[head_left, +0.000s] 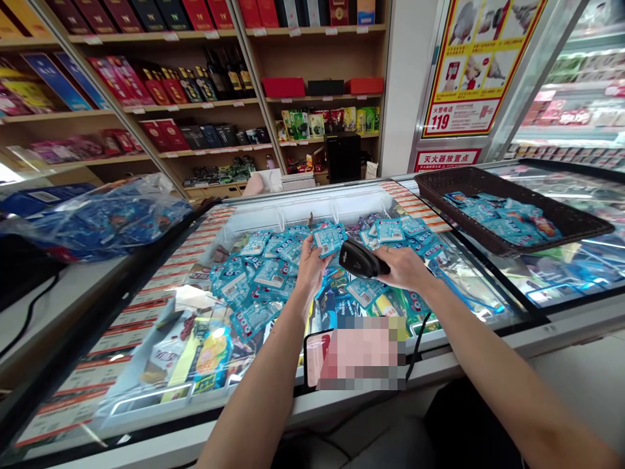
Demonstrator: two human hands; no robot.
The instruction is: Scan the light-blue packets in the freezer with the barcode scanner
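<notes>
My left hand (312, 266) pinches a small blue snack packet (328, 240), its barcode side turned up. In my right hand (406, 267) is a black handheld barcode scanner (360, 259), its head pointing left and close beside that packet. Beneath both hands, many similar blue packets (271, 273) lie scattered over the glass top (161, 365) of a chest freezer. A cable (418, 339) runs down from near my right hand past the freezer's front edge. A phone (317, 358) with a partly blurred screen lies between my forearms.
A dark brown tray (512, 189) holding more blue packets stands at the right. To the left is a clear plastic bag (112, 215) full of blue packs. Behind the freezer are wooden shelves (322, 32) with boxes and bottles, and a red-and-yellow poster (481, 65).
</notes>
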